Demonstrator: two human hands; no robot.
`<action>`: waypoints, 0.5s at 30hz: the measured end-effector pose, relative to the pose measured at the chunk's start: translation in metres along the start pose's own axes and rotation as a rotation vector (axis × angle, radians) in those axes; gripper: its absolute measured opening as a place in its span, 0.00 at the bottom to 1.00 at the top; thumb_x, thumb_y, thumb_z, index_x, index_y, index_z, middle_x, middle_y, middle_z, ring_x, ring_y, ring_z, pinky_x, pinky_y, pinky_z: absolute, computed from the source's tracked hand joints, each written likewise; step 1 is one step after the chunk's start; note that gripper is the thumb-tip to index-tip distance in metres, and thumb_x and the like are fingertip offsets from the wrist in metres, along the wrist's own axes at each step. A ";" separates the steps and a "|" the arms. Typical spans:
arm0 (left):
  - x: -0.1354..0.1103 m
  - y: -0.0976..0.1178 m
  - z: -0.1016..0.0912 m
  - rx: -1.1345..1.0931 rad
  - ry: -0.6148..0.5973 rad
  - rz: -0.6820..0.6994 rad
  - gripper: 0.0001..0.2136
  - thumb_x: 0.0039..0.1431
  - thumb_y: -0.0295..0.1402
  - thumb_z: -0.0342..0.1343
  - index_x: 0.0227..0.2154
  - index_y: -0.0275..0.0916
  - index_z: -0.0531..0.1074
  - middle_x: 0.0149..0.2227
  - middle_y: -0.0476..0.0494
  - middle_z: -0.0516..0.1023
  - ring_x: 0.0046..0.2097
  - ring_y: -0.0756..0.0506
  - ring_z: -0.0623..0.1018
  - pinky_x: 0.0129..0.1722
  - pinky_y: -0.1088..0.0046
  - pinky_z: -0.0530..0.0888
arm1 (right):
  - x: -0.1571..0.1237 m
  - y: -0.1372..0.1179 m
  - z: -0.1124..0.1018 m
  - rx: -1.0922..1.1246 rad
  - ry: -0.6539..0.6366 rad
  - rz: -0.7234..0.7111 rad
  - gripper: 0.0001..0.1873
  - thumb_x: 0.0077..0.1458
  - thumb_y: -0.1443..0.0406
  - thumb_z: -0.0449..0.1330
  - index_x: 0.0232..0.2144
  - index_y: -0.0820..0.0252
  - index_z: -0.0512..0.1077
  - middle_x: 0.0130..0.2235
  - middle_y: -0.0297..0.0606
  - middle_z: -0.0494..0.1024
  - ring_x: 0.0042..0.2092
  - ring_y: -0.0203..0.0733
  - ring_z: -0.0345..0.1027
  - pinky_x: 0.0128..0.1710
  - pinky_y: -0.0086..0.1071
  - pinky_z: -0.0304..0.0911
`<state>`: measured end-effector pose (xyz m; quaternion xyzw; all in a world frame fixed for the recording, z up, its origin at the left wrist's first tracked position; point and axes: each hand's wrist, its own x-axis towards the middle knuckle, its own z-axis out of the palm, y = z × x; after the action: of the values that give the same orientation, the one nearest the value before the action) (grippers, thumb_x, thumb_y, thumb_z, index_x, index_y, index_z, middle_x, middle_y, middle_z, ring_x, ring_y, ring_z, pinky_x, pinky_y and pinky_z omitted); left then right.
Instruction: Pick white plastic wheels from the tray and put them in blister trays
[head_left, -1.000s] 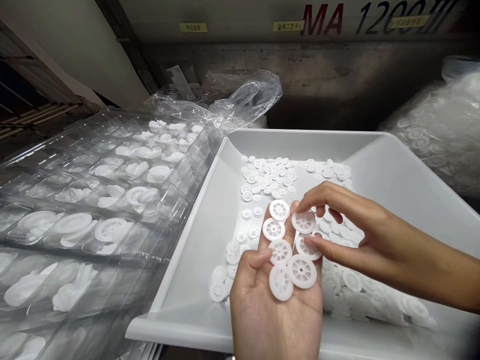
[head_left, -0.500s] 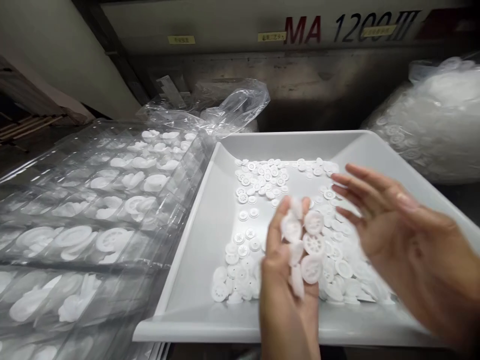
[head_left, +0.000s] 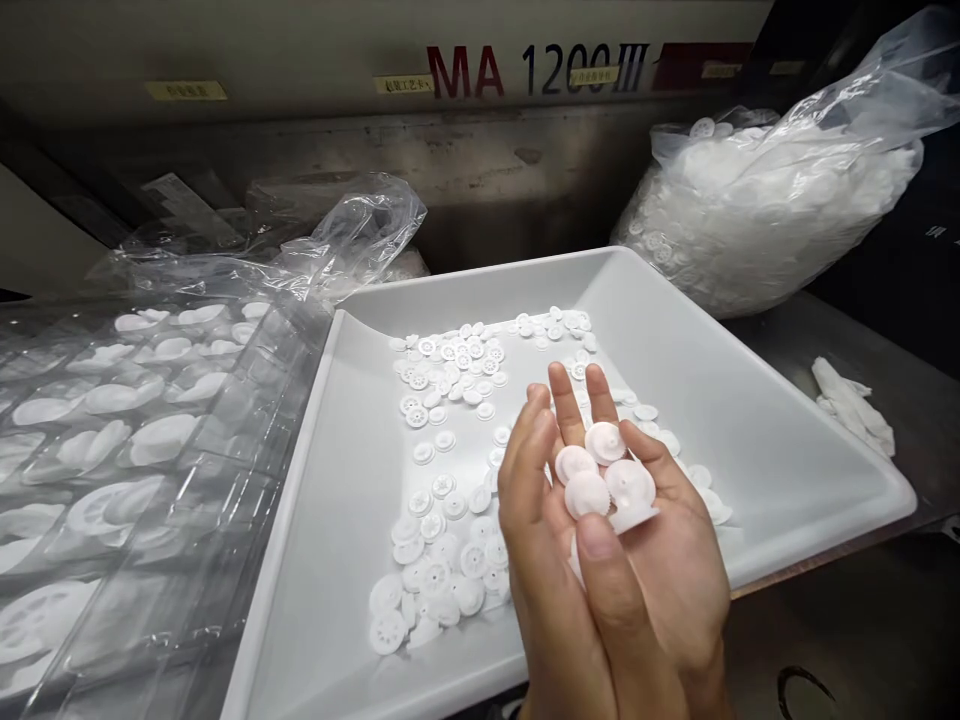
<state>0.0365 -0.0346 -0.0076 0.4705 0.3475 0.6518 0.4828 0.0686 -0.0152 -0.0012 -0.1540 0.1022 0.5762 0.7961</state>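
My two hands are cupped together above the grey-white tray (head_left: 292, 540). Several small white plastic gears (head_left: 589, 495) lie in the hollow between them. My right hand (head_left: 679, 565) is palm up, its fingers curled round the gears. Against it presses my left hand (head_left: 540, 560), its thumb lying across the front of the pile and partly covering a gear. How the pile is shared between the two palms is partly hidden. More loose gears (head_left: 435, 575) are scattered over the tray floor, thickest at the near left and far left.
Clear plastic compartment trays (head_left: 172, 480) holding white parts stand at the left. A crumpled clear bag (head_left: 352, 230) lies behind them. At the back right is a full bag of white parts (head_left: 765, 210). A white cloth or glove (head_left: 851, 405) rests beyond the tray's right edge.
My right hand, raised apart before, has come in against my left, and the gears now lie between both hands. The view has turned to the right.
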 end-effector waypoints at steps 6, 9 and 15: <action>0.005 0.001 -0.003 -0.006 0.131 -0.011 0.15 0.61 0.24 0.50 0.47 0.48 0.72 0.53 0.51 0.74 0.59 0.49 0.70 0.58 0.74 0.68 | -0.005 0.003 -0.011 0.047 -0.196 0.044 0.22 0.63 0.58 0.44 0.56 0.46 0.66 0.56 0.30 0.71 0.57 0.37 0.65 0.59 0.34 0.60; 0.007 0.000 -0.007 -0.191 0.213 -0.120 0.14 0.59 0.22 0.51 0.41 0.48 0.74 0.48 0.54 0.77 0.54 0.52 0.74 0.53 0.78 0.72 | -0.005 0.003 -0.013 0.047 -0.242 0.031 0.22 0.63 0.55 0.44 0.54 0.48 0.67 0.57 0.31 0.70 0.58 0.37 0.64 0.60 0.36 0.59; 0.004 -0.002 -0.009 -0.465 0.325 -0.283 0.12 0.57 0.22 0.51 0.35 0.48 0.73 0.40 0.56 0.78 0.45 0.54 0.78 0.49 0.76 0.76 | -0.006 -0.001 -0.013 0.135 -0.172 0.041 0.15 0.59 0.53 0.51 0.39 0.54 0.71 0.47 0.31 0.76 0.47 0.37 0.72 0.49 0.32 0.68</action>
<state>0.0283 -0.0301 -0.0109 0.1843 0.3239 0.7068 0.6013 0.0678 -0.0256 -0.0107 -0.0479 0.0751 0.5952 0.7986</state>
